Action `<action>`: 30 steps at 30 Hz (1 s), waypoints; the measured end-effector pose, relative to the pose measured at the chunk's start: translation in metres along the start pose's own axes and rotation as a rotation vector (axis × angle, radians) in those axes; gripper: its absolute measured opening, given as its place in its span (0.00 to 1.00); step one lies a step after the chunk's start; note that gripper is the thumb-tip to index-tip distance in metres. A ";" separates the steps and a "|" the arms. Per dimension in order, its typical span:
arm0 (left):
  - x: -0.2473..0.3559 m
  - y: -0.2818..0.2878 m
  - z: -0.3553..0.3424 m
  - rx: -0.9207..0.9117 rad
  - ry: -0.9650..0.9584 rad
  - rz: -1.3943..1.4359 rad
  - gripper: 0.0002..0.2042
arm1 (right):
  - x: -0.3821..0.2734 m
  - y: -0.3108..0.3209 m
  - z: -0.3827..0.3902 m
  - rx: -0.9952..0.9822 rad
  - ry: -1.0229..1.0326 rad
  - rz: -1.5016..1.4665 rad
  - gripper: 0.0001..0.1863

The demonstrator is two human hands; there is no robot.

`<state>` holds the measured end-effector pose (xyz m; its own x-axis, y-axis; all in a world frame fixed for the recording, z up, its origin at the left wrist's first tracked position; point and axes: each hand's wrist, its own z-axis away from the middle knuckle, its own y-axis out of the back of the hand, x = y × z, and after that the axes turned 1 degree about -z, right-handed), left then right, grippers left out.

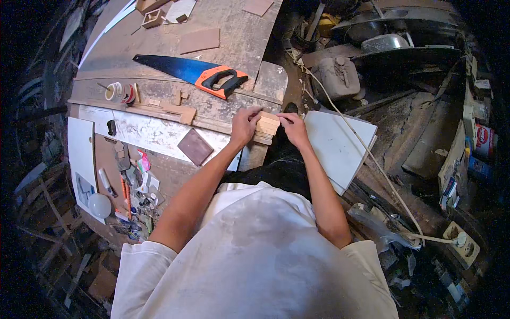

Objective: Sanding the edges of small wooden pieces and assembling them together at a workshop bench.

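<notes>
Several short light wooden strips [267, 126] lie side by side at the bench's near right corner, between my hands. My left hand [245, 126] is closed at their left ends, its fingertips partly hidden behind them. From the right, my right hand [294, 129] pinches the end of the farthest strip with thumb and forefinger. A handsaw [170, 68] with a blue blade and an orange and black handle lies flat just beyond my hands. A dark reddish-brown square tile or board [195, 147] rests left of my left forearm.
The worn workbench [234, 42] holds a small wooden box [153, 18], flat brown boards [200, 41] and a white tub [112, 91]. Small tools clutter the lower left. A white panel [340, 141] leans at right, crossed by a cable [366, 146] running to a power strip [461, 244].
</notes>
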<state>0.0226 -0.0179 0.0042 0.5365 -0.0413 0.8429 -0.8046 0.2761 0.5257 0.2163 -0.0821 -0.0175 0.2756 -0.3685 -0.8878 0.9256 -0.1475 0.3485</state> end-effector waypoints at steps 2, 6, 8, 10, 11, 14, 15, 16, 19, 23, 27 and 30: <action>-0.005 0.004 -0.004 -0.095 -0.110 -0.200 0.12 | -0.004 0.005 -0.002 -0.096 0.136 0.119 0.12; -0.004 0.011 -0.023 -0.239 -0.237 -0.189 0.12 | 0.011 0.018 -0.006 -0.169 0.185 0.099 0.19; -0.016 0.018 -0.039 -0.322 -0.514 -0.247 0.13 | 0.004 0.021 -0.007 -0.206 0.226 0.074 0.22; -0.019 0.024 -0.054 -0.451 -0.532 -0.266 0.15 | -0.006 0.024 -0.007 -0.237 0.226 0.104 0.24; -0.019 0.024 -0.058 -0.508 -0.591 -0.333 0.17 | -0.011 0.024 -0.008 -0.266 0.222 0.134 0.25; -0.008 0.029 -0.069 -0.673 -0.634 -0.451 0.19 | -0.013 0.026 -0.009 -0.293 0.225 0.148 0.27; -0.002 0.029 -0.073 -0.784 -0.614 -0.502 0.21 | -0.008 0.027 -0.009 -0.286 0.221 0.150 0.27; 0.003 0.030 -0.078 -0.788 -0.620 -0.498 0.21 | -0.003 0.029 -0.012 -0.289 0.254 0.174 0.28; 0.003 0.034 -0.102 -0.928 -0.645 -0.546 0.24 | -0.004 0.032 -0.019 -0.337 0.262 0.213 0.27; 0.034 0.022 -0.113 -1.172 -0.678 -0.754 0.18 | -0.003 0.037 -0.025 -0.397 0.252 0.294 0.25; 0.032 0.014 -0.100 -1.051 -0.595 -0.871 0.12 | -0.012 0.035 -0.032 -0.437 0.304 0.324 0.24; 0.032 0.007 -0.085 -0.956 -0.633 -0.780 0.11 | -0.010 0.041 -0.037 -0.476 0.325 0.385 0.24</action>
<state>0.0559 0.0642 0.0255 0.3496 -0.8405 0.4140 0.2696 0.5135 0.8147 0.2611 -0.0502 -0.0056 0.6023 -0.0092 -0.7983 0.7389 0.3851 0.5530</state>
